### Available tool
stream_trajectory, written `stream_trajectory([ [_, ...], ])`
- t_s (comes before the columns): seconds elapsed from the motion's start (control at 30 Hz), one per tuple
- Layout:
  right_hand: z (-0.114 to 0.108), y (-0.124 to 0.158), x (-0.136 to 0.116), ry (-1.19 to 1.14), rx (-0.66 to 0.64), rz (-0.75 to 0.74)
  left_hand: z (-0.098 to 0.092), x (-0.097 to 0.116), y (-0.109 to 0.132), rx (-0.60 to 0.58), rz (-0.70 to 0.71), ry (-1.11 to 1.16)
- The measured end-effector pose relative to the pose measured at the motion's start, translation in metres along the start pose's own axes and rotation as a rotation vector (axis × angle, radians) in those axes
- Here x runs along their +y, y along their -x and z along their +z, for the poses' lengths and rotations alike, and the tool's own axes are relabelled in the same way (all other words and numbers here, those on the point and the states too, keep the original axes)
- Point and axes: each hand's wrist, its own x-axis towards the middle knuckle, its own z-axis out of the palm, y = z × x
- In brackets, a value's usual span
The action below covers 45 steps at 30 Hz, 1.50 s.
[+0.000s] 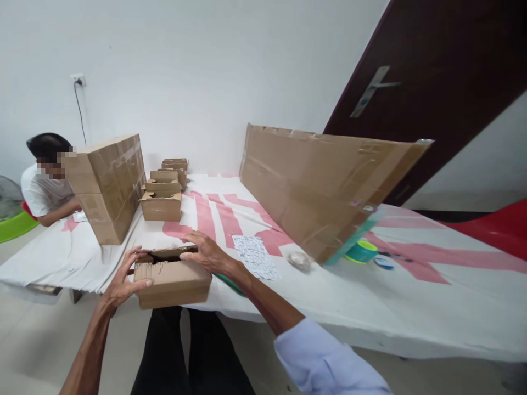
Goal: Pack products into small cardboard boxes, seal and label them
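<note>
A small brown cardboard box (175, 286) is at the table's front edge, with a dark gap in its top between the flaps. My left hand (125, 280) grips its left end, thumb on the near top flap and fingers at the back corner. On the right, my right hand (208, 253) holds the box's far right corner, fingers over the top edge. Behind it on the cloth stands an open-topped cardboard box (161, 209), with more small boxes (175, 163) in a row farther back.
Stacked cartons (109, 192) stand at left, near a seated person (47, 184). A large cardboard panel (325, 184) leans at right. A printed sheet (256, 257), a clear tape roll (300, 261), green tape (361, 252) and blue tape (384, 264) lie on the tablecloth (329, 307).
</note>
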Motion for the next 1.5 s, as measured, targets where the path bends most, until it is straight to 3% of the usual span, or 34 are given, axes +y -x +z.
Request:
stream_trajectory([
  [0.23,0.019,-0.028,0.001,-0.207,-0.013,0.044,0.000,0.004,-0.004,-0.010,0.061,-0.014],
  [0.47,0.000,-0.045,-0.009,-0.281,-0.133,0.098,-0.010,-0.027,-0.021,0.036,0.129,-0.182],
  [0.57,-0.005,-0.048,-0.009,-0.248,-0.195,0.089,-0.013,-0.029,-0.030,0.032,0.148,-0.216],
  [0.73,-0.003,-0.046,-0.014,-0.234,-0.108,0.060,-0.012,-0.018,-0.025,0.060,0.148,-0.209],
  [0.9,-0.008,-0.051,-0.018,-0.202,-0.097,0.133,-0.017,-0.031,-0.030,0.020,0.181,-0.245],
  [1.07,-0.002,-0.060,-0.008,-0.231,-0.107,0.181,-0.013,-0.035,-0.028,0.062,0.180,-0.221],
  [1.23,0.006,-0.069,0.015,-0.318,0.114,0.320,-0.012,-0.028,-0.024,0.028,0.153,-0.226],
  [1.37,-0.026,-0.040,0.048,-0.114,0.312,0.379,-0.011,-0.022,-0.022,0.051,0.133,-0.220],
  [1.5,-0.097,0.037,0.095,0.252,0.482,0.515,-0.009,-0.024,-0.021,0.036,0.117,-0.219],
])
